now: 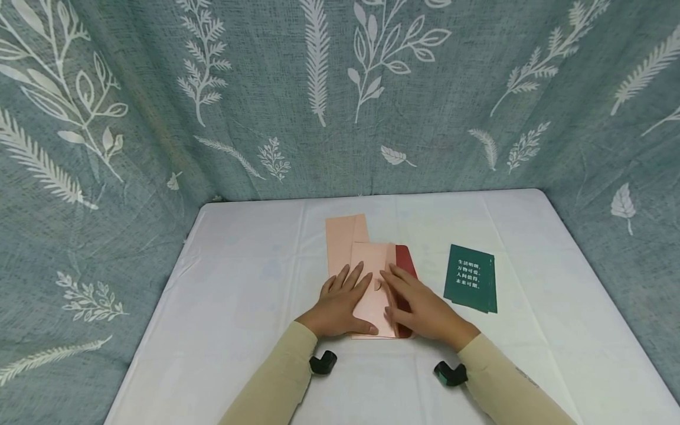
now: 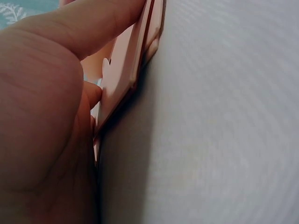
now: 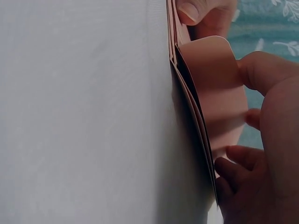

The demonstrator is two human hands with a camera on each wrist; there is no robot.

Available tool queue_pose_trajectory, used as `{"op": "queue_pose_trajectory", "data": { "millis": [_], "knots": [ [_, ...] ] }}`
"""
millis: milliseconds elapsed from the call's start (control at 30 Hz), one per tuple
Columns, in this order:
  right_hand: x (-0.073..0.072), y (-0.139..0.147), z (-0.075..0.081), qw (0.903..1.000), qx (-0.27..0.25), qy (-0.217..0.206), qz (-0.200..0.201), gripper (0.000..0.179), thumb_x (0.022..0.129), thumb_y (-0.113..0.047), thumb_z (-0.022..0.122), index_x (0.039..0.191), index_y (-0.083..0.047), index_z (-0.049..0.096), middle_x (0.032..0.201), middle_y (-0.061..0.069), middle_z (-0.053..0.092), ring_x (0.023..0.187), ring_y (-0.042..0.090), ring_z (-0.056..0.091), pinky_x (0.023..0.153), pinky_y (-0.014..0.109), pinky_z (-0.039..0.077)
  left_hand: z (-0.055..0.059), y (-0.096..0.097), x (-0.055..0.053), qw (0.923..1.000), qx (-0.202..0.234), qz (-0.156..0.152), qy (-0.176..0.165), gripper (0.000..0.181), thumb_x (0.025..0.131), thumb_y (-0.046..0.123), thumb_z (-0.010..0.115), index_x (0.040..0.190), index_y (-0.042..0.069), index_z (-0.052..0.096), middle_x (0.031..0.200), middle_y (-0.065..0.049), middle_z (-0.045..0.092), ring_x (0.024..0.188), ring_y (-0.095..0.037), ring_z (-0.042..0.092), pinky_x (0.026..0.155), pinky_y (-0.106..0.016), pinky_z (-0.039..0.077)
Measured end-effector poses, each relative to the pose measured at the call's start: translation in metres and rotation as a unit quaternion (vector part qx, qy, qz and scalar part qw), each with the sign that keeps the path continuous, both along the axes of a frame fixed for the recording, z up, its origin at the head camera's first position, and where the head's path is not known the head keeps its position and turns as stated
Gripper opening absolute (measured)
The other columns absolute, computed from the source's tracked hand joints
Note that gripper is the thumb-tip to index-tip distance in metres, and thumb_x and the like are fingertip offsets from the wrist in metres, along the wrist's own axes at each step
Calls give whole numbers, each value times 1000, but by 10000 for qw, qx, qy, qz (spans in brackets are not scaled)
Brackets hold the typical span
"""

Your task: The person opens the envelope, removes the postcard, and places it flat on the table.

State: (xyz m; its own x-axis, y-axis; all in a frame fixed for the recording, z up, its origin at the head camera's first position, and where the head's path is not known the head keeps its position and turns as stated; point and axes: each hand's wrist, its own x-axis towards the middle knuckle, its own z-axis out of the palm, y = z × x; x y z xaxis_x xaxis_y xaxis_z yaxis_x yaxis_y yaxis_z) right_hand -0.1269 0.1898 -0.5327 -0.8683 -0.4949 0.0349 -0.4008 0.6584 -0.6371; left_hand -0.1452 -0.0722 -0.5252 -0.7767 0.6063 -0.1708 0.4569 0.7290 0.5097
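While the left grip [image 1: 336, 308] lies flat and released on the pink envelope [image 1: 370, 310] mid-bench [image 1: 239, 289], the right grip [image 1: 427, 311] touches the raised flap [image 3: 217, 88]; whether it pinches, I cannot quite tell. Green cards [image 1: 470, 277] lie to the right.

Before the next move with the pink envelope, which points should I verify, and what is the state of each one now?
1. Left hand resting on the pink envelope: ok.
2. Right hand touching the flap: ok.
3. Flap lying flat: not ok, it stands raised.
4. Green cards apart from the envelope: ok, to its right.
5. Something inside the envelope: cannot tell.
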Motion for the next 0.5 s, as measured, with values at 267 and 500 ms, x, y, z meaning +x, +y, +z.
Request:
{"op": "queue_pose_trajectory", "data": {
  "millis": [267, 500],
  "knots": [
    [4, 8, 2, 9999, -136, -42, -97, 83, 104, -40, 74, 173, -19, 33, 179, 6, 24, 160, 36, 28, 119, 64, 33, -1, 0, 1, 10000, 19, -13, 2, 118, 90, 66, 81, 176, 15, 19, 182, -6, -4, 165, -34, -10, 126, -63, 2],
    [6, 13, 3, 9992, -364, -34, -172, 86, 103, -37, 77, 173, -16, 33, 177, 6, 28, 159, 35, 31, 119, 62, 34, -4, -1, 1, 10000, 94, -11, 7, 118, 90, 64, 82, 175, 12, 20, 182, -8, -4, 165, -35, -9, 125, -64, 2]
  ]
}}
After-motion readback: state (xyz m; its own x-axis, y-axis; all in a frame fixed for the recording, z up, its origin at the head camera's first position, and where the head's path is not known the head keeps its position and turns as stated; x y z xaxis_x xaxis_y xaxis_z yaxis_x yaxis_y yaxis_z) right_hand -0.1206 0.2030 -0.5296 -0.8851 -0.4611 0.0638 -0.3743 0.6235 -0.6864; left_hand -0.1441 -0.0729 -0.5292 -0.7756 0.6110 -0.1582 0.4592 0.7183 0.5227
